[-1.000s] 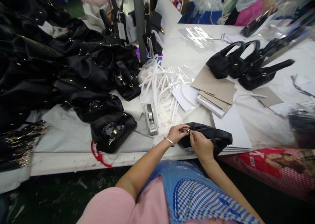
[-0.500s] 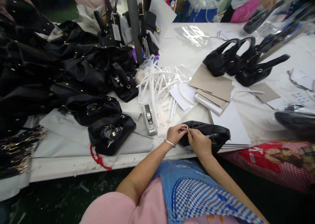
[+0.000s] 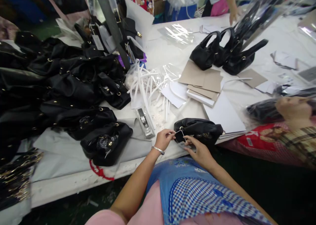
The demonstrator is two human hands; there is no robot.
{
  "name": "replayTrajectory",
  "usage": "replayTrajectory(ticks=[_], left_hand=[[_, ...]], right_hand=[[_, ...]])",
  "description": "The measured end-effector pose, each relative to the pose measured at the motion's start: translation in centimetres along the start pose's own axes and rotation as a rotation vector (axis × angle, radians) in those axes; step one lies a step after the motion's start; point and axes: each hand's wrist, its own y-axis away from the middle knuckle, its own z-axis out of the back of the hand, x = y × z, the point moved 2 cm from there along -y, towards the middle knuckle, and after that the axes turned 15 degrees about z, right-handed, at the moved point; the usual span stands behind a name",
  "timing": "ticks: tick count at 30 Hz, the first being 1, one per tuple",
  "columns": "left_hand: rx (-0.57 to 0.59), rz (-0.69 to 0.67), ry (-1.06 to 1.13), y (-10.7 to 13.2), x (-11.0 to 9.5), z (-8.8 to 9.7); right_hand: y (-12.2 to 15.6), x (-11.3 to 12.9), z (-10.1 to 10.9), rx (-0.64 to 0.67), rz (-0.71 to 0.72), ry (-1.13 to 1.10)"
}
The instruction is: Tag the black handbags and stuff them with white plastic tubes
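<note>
A small black handbag [image 3: 200, 131] lies at the near edge of the white table [image 3: 160, 53], right in front of me. My left hand [image 3: 164, 139], with a bracelet on the wrist, pinches a small black tab [image 3: 179, 136] at the bag's left end. My right hand [image 3: 198, 152] lies under the same end, fingers curled against the bag and the tab.
Many black handbags [image 3: 71, 86] are piled on the left. A stapler [image 3: 144, 122], white strips [image 3: 145, 83], cardboard sheets [image 3: 202, 80] and white paper [image 3: 222, 114] lie beyond. Three black bags [image 3: 222, 55] stand far right. Another person's hand [image 3: 293, 109] is at the right.
The view has swung and tilted. My fingers left the metal ring and now hold out a small black tab at the bag's end. Another person's hand has appeared at the right.
</note>
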Motion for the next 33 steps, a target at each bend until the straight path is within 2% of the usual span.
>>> replayTrajectory(ticks=[4, 8, 12, 15, 18, 20, 23, 26, 30, 33], left_hand=[[0.082, 0.133, 0.183, 0.8, -0.4, -0.5], [0.116, 0.207, 0.188, 1.3, -0.4, -1.3], [0.084, 0.213, 0.178, 2.1, 0.4, -2.2], [0.019, 0.257, 0.184, 2.7, 1.3, -3.1], [-0.023, 0.310, 0.223, 2.9, 2.1, -3.6], [-0.008, 0.357, 0.283, 2.9, 2.4, -3.8], [0.032, 0.456, 0.340, 3.2, 2.9, -4.0], [0.043, 0.512, 0.338, 3.5, 3.1, -4.3], [0.049, 0.463, 0.318, 3.4, 3.2, -4.6], [0.031, 0.404, 0.291, 3.2, 3.2, -4.5]], right_hand=[[1.1, -1.0, -0.8, -0.072, -0.086, -0.203], [1.4, -1.5, -1.6, -0.204, -0.188, -0.486], [1.2, -1.4, -1.9, -0.398, -0.247, -0.587], [0.6, -0.7, -1.9, -0.479, -0.252, -0.583], [0.3, 0.2, -2.1, -0.505, -0.249, -0.724], [0.6, 0.2, -2.5, -0.535, -0.275, -0.813], [1.3, -0.2, -3.2, -0.535, -0.309, -0.763], [1.6, -0.6, -3.8, -0.464, -0.321, -0.670], [1.1, -0.6, -3.8, -0.445, -0.358, -0.655], [0.6, -0.3, -3.4, -0.442, -0.364, -0.564]])
